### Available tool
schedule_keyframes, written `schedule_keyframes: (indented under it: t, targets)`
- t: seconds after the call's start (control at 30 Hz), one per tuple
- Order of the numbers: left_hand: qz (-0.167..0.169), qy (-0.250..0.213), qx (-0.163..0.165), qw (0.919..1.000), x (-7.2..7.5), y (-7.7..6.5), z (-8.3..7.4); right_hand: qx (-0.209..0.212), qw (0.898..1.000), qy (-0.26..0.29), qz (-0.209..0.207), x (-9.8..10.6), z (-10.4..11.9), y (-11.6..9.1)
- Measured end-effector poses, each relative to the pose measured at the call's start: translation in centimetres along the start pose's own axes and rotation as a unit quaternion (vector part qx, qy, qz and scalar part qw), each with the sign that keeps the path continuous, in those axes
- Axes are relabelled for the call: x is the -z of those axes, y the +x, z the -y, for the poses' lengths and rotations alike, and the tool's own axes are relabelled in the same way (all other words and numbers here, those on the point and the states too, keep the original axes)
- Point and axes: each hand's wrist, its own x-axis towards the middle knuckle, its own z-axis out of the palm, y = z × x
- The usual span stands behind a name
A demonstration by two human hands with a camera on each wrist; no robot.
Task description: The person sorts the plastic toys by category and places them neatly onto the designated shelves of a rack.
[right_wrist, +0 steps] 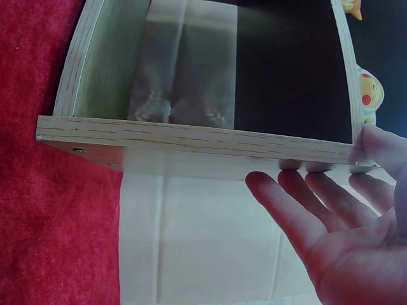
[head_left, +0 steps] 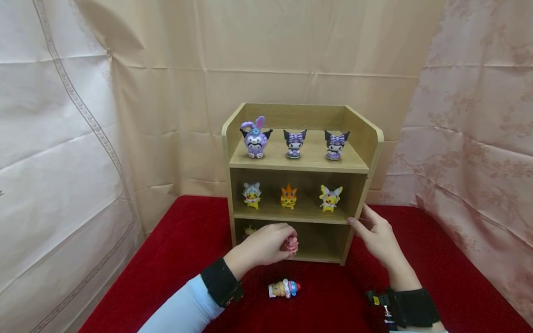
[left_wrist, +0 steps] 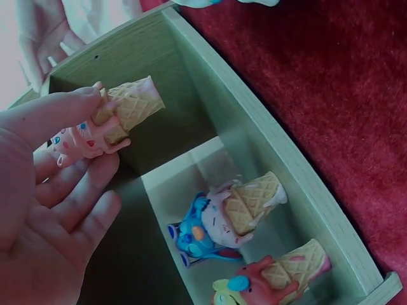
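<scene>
From where I stand, the left hand (head_left: 266, 244) pinches a small pink ice-cream-cone figurine (head_left: 291, 244) between thumb and fingertips, right at the mouth of the bottom compartment of the wooden shelf unit (head_left: 302, 152). The wrist view shows the cone pointing into the opening, and two more cone figurines, a blue one (left_wrist: 222, 219) and a red-and-yellow one (left_wrist: 270, 279), already lying inside towards the five o'clock side of that view. The right hand (head_left: 376, 233) rests against the shelf's right side panel at about three o'clock, fingers straight and loosely spread, thumb on the front edge, steadying the unit. To do this placing well, I judge the left hand should go in level, under the shelf board above, and set the figurine down in the bare stretch beside the two others without nudging them; the pinch should loosen only once the base sits flat. The bracing hand should press lightly, lest the figures on the upper shelves topple. One more figurine (head_left: 284, 288) lies on its side on the red desk (head_left: 437, 259), at six o'clock from the shelf.
</scene>
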Motion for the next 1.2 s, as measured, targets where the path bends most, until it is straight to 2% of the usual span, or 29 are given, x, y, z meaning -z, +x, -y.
schedule_keyframes:
  t: [0.23,0.4,0.83,1.0,1.2]
  targets:
    - [0.006,0.045,0.002,0.9990,-0.7,0.7,0.4,0.000,1.000,-0.002,0.000,0.0,-0.3,0.0]
    - [0.028,0.054,0.024,0.9978,-1.1,1.3,0.7,-0.001,1.000,-0.004,0.000,0.0,-0.4,0.0]
    - [0.094,0.012,0.079,0.9924,-2.0,3.0,1.5,0.002,1.000,0.011,0.003,0.0,-0.4,0.1]
    - [0.108,-0.027,0.114,0.9872,-2.2,3.2,2.1,0.002,1.000,0.007,0.001,-0.1,-0.4,0.1]
    - [0.127,-0.049,0.139,0.9809,-2.0,3.4,2.5,0.000,1.000,0.005,0.000,-0.1,-0.5,0.1]
